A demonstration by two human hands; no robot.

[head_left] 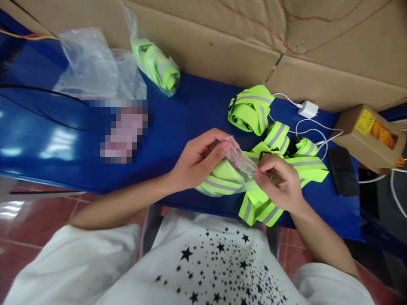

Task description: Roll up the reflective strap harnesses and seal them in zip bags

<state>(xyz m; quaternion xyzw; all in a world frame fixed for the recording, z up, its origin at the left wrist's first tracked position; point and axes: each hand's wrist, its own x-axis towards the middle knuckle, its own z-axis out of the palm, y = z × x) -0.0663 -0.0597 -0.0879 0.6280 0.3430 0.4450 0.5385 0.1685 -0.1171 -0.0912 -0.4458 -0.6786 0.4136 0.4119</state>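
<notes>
We have one clear zip bag (234, 170) just below centre, toward five o'clock, at the near edge of the tabletop (187, 114), with a neon strap (219, 180) bunched inside. Both hands grip it: our left hand (203, 161) pinches the red-striped mouth (243, 156) at its ten o'clock end, our right hand (280, 180) pinches the four o'clock end. We can't tell whether the seal is closed or the bag's underside rests on anything. We judge it light and floppy, film thin and a bit slippery, strap soft and not fragile; best hold is both mouth corners, or the padded body. Mouth line runs ten to four and faces about one o'clock; body sags toward seven. We can't settle the bag's long axis, since folds hide it. Loose straps (270, 216) lie at four o'clock from it, a rolled strap (251, 106) at one.
</notes>
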